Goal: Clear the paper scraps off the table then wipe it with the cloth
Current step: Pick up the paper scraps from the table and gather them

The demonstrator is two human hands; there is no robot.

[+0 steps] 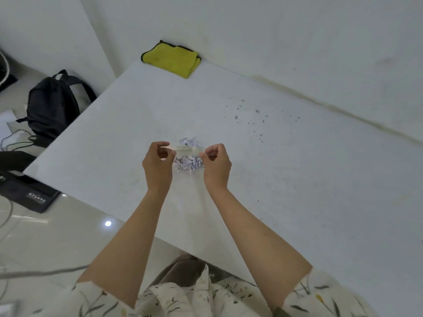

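Observation:
A small heap of white and purple paper scraps (189, 162) lies in the middle of the white table (297, 179). Just above the heap, my left hand (158, 161) and my right hand (216, 162) each pinch one end of a pale strip (187, 149) stretched between them; I cannot tell what the strip is made of. The strip hides the middle of the heap. A folded yellow cloth (172, 58) with a dark edge lies at the table's far corner, against the wall.
Dark specks (256, 115) dot the table right of the centre. On the floor to the left are a black backpack (52, 106), cables (18, 140) and a dark flat device (27, 191). White walls border the table at the back and right.

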